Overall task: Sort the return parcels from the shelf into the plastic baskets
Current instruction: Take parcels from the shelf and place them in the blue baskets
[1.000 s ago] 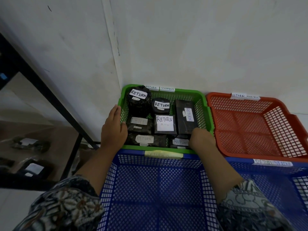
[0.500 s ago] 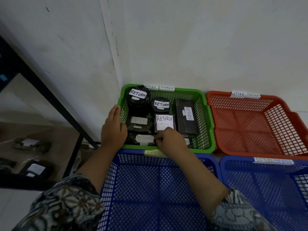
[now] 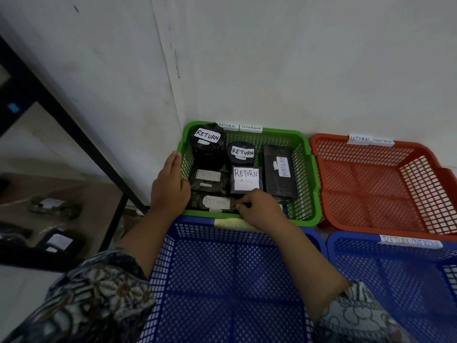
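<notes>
Reaches right hand (image 3: 262,209) into green basket (image 3: 279,133) at front middle, over from its front right corner a second ago; pinches with curled fingers the right end of front parcel (image 3: 212,203) lying along its front wall. Clasps its left rim with left hand (image 3: 169,186), thumb hooked inside.

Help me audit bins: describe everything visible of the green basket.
The green basket is a rectangular plastic mesh tub with a solid rim, upright against the wall, beside the red basket. Tags reading RETURN and OVERDUE sit on its far rim. It holds dark parcels labelled RETURN. The left hand grips its left wall; the right hand pinches the front parcel.
</notes>
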